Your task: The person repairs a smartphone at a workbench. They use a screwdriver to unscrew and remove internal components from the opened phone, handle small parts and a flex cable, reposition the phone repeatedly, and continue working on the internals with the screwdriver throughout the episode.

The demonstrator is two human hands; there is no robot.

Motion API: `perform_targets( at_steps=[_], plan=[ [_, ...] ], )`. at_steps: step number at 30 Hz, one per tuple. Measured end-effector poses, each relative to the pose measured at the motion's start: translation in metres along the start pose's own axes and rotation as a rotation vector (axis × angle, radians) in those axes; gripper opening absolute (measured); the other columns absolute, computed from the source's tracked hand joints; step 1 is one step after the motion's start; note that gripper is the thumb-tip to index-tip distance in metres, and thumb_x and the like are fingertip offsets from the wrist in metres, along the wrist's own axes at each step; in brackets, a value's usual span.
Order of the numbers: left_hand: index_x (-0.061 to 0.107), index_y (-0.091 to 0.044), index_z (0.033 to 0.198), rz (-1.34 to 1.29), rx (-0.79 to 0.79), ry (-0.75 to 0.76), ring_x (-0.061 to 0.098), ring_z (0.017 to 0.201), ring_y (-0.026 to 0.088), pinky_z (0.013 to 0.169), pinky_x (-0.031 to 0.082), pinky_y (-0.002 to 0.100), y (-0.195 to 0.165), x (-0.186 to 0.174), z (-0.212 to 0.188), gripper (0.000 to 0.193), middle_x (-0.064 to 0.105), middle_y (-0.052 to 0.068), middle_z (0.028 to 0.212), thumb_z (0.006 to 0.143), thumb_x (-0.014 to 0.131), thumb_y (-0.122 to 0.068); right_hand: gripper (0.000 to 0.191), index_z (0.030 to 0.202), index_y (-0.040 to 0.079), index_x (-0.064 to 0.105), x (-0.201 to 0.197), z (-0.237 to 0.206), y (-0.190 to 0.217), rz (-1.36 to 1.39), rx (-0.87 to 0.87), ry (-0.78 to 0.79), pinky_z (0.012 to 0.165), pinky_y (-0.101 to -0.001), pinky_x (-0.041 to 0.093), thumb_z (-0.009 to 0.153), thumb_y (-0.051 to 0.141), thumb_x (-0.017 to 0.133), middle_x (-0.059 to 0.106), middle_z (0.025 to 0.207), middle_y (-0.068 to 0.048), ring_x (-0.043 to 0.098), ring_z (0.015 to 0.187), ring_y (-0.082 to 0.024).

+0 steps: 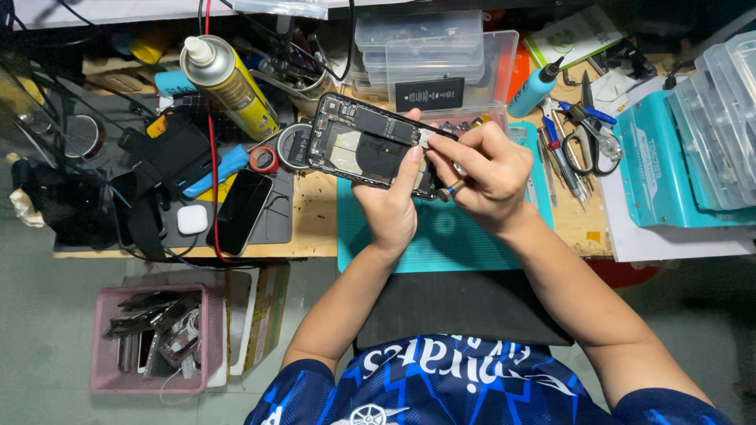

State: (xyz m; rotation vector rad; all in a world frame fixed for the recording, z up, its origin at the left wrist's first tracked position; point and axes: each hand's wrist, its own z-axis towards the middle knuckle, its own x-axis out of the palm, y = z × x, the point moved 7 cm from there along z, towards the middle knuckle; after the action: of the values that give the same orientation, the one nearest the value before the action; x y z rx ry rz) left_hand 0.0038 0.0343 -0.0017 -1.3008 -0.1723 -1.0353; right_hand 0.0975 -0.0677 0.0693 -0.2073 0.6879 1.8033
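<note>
Above the teal rubbery work mat [465, 236] on the cluttered wooden tabletop [315, 228], the left hand [391, 206] has its fingers clamped on an opened black smartphone shell [370, 143], glossy boards and flat cables exposed; the right hand [484, 175] has its fingers pinched together on a slim metal-tipped screwdriver [450, 189] at the phone's right edge; left of them stands a yellow cylindrical spray can [228, 83]; scissors [587, 134] lie to the right.

Just one view here: a head-worn camera looking almost straight down from above the person's own chest, fairly close. The far edge of the workbench [315, 236] runs along the top of frame, the floor and a pink basket [106, 346] sit bottom left, forearms reaching up from below.
</note>
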Motion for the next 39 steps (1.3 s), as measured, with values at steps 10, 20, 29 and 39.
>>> perform_targets(
  at_steps=[10, 20, 29, 39],
  plan=[
    [0.052, 0.008, 0.141, 0.044, 0.011, 0.015, 0.063, 0.125, 0.018, 0.112, 0.05, 0.033, -0.001, 0.0035, -0.0016, 0.041, 0.062, 0.02, 0.144, 0.101, 0.061, 0.013, 0.025, 0.113, 0.001, 0.077, -0.0016, -0.003, -0.0008, -0.017, -0.016, -0.059, 0.056, -0.032, 0.043, 0.09, -0.001, 0.085, 0.061, 0.081, -0.007, 0.056, 0.062, -0.015],
    [0.061, 0.008, 0.131, 0.124, 0.001, 0.005, 0.067, 0.118, 0.017, 0.106, 0.053, 0.031, 0.0046, 0.0021, -0.0058, 0.031, 0.068, 0.014, 0.133, 0.101, 0.065, 0.01, 0.021, 0.108, -0.001, 0.075, -0.0007, -0.0073, -0.0003, -0.065, -0.066, -0.06, 0.057, -0.0322, 0.046, 0.089, -0.002, 0.084, 0.063, 0.081, -0.008, 0.06, 0.064, -0.018],
    [0.065, 0.008, 0.126, 0.135, 0.002, -0.002, 0.068, 0.113, 0.017, 0.103, 0.055, 0.031, 0.0056, -0.0007, -0.0055, 0.026, 0.071, 0.012, 0.127, 0.1, 0.067, 0.009, 0.025, 0.108, 0.002, 0.077, 0.0026, -0.0071, -0.0018, -0.035, -0.009, -0.067, 0.056, -0.0313, 0.045, 0.085, -0.002, 0.086, 0.063, 0.082, -0.007, 0.059, 0.063, -0.016],
    [0.064, 0.007, 0.127, 0.131, -0.024, -0.026, 0.068, 0.112, 0.016, 0.102, 0.055, 0.03, 0.0077, -0.004, -0.0077, 0.027, 0.071, 0.012, 0.128, 0.1, 0.067, 0.008, 0.029, 0.11, 0.006, 0.079, 0.0022, -0.0032, -0.0012, -0.003, 0.026, -0.034, 0.056, -0.0315, 0.043, 0.083, -0.002, 0.086, 0.059, 0.08, -0.006, 0.056, 0.063, -0.015]
  ],
)
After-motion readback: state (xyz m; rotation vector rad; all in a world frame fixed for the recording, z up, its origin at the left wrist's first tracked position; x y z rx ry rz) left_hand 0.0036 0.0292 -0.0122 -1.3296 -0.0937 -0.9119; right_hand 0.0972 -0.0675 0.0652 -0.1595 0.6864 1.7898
